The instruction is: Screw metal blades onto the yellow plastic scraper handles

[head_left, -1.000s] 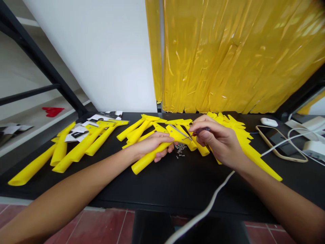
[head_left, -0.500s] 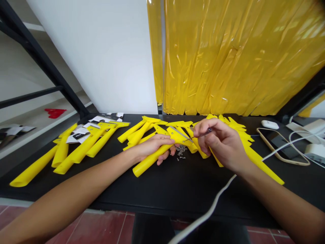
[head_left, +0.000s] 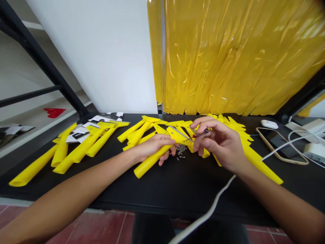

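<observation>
Screwdriver (head_left: 200,134), just one, red-handled, pinched in the right hand's (head_left: 218,144) narrow grip, its tip at the steel blade (head_left: 179,133) of one yellow scraper (head_left: 151,162)! Left hand (head_left: 152,145) wraps a full grip around that scraper's handle, over the black desk (head_left: 162,189), right beside one small heap of screws (head_left: 180,149).

Left forearm (head_left: 76,184) enters from lower left, right forearm (head_left: 276,200) from lower right, both bare, angled toward frame center. Left hand (head_left: 152,145) palm down, fingers curled under, gripping, center of frame. Right hand (head_left: 218,144) just beside it, raised at wrist, thumb and forefinger pinched, remaining fingers loosely curled.
</observation>
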Tool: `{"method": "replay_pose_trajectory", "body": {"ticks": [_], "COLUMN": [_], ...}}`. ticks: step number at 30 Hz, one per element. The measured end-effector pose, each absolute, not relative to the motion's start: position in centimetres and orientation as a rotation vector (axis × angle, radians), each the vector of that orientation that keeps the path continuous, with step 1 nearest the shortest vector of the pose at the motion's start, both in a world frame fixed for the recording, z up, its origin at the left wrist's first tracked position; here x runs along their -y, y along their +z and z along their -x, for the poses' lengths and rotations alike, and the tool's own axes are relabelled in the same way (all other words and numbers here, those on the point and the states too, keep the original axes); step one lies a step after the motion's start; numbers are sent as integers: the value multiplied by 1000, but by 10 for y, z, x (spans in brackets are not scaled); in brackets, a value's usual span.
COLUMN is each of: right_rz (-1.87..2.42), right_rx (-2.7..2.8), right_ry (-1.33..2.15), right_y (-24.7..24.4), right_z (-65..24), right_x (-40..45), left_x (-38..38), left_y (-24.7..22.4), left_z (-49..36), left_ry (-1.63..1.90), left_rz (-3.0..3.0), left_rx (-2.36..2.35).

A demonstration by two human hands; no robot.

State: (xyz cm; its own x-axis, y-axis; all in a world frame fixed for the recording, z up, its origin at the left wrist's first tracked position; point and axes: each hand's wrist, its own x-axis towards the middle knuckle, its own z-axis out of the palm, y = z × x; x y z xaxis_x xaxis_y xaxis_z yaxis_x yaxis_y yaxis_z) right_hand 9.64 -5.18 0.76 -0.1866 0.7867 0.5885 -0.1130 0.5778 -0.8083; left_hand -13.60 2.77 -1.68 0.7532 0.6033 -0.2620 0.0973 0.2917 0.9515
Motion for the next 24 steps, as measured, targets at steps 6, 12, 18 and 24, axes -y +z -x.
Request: {"method": "replay_pose_trajectory", "body": {"ticks": [6, 12, 18, 24], "right_rz": [702, 662, 727, 709], "right_rx": [1486, 1515, 1501, 1450], "right_ry": [786, 791, 705, 794], "right_y": [10, 6, 4, 4], "right_z": [-95, -93, -92, -91], "right_x": [50, 51, 49, 49], "left_x": [-23, -22, -22, -22], "left_y": [-16, -16, -17, -17], "left_z": [134, 134, 133, 133], "left_ry": [397, 393, 394, 413], "left_rz": [-1333, -1367, -1377, -1373], "left_rx": [-698, -708, -721, -717]}}
